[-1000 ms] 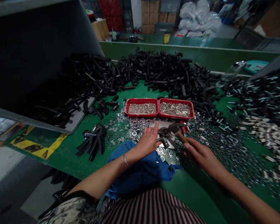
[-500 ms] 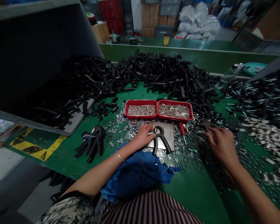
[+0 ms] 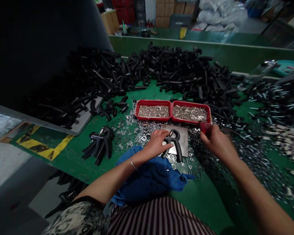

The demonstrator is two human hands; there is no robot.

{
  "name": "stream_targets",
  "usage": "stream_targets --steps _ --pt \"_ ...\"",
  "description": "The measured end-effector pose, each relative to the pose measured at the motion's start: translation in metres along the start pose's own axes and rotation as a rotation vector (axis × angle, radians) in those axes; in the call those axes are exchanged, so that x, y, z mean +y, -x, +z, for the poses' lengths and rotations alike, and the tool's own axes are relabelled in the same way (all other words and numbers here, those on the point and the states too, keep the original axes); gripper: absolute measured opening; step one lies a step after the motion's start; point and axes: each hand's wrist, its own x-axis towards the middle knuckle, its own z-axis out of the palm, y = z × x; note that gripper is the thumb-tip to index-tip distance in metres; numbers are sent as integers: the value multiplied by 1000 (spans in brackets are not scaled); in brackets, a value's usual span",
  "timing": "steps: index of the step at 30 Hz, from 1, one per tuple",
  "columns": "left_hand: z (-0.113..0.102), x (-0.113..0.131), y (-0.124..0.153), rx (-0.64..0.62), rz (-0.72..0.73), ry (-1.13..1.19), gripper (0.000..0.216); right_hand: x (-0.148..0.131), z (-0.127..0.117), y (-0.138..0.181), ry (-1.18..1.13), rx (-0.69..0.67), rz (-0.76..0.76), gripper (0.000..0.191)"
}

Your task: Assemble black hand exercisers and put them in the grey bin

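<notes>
My left hand point(image 3: 158, 142) grips a black A-shaped hand grip strengthener point(image 3: 178, 148) by its left side, with the thumb across one leg. A small metal part shows at its top, near my fingertips. Beneath it lies a square metal plate point(image 3: 184, 133). To the right, my right hand point(image 3: 218, 142) is closed around the red handle of a screwdriver point(image 3: 203, 127), just in front of the red trays; its shaft is hard to make out. Loose metal rings point(image 3: 192, 163) lie around the plate.
Two red trays point(image 3: 136, 114) hold small metal parts. Black handles point(image 3: 171, 70) are heaped behind and in a tipped grey bin point(image 3: 75, 129). Several grip strengtheners point(image 3: 100, 143) stand at left. A blue cloth point(image 3: 152, 178) lies in front; metal cylinders point(image 3: 284, 137) are at right.
My right hand has moved left from the dark parts and taken hold of the red screwdriver. My left hand has shifted lower on the grip strengthener. The view has shifted slightly.
</notes>
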Motion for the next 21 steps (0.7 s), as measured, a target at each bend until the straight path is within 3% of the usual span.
stream_targets --steps 4,7,12,21 --pt "0 0 0 -8 -5 27 59 -29 6 6 -760 -38 4 33" --pt "-1 1 0 -14 -14 40 58 -54 30 8 -1066 -45 39 33" --pt "-3 2 -1 -37 -34 41 56 -67 59 6 -1062 -57 82 34" --pt "-4 1 -3 -53 -41 60 58 -64 62 5 -1030 -45 89 30"
